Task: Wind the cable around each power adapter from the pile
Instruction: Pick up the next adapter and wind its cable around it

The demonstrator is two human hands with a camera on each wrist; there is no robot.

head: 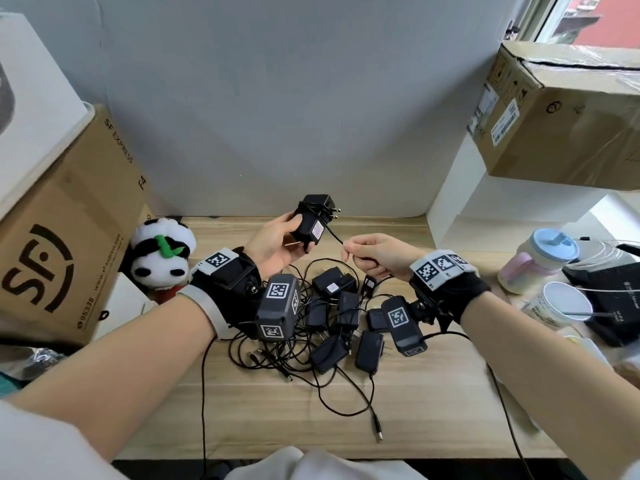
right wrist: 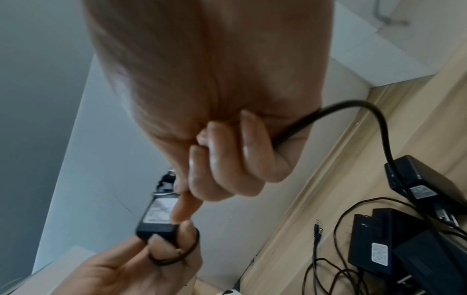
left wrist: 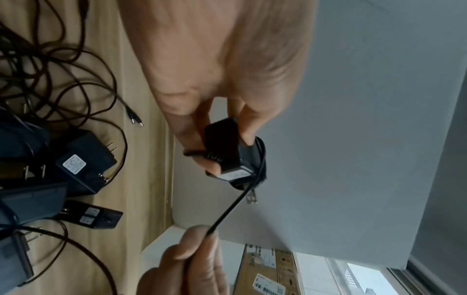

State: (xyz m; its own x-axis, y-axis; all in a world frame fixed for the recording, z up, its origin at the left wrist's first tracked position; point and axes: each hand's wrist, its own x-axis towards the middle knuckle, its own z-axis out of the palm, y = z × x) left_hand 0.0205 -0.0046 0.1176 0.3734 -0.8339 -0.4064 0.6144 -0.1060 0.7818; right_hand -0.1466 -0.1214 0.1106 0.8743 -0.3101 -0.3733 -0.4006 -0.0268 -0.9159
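Nearest me on the counter lay the pile of adapters, their cables loose and tangled; none there looked wound. Above it, the right hand pinched a cable drawn taut from the adapter. The left hand gripped that adapter, raised over the far edge, a few turns already round its body. I judged this the first one, half wound, with all the rest left.

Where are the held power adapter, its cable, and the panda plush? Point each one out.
power adapter (head: 309, 220), head view, on its black body above the label.
cable (left wrist: 228, 211), left wrist view, on the taut stretch between both hands.
panda plush (head: 160, 263), head view, on its white face.
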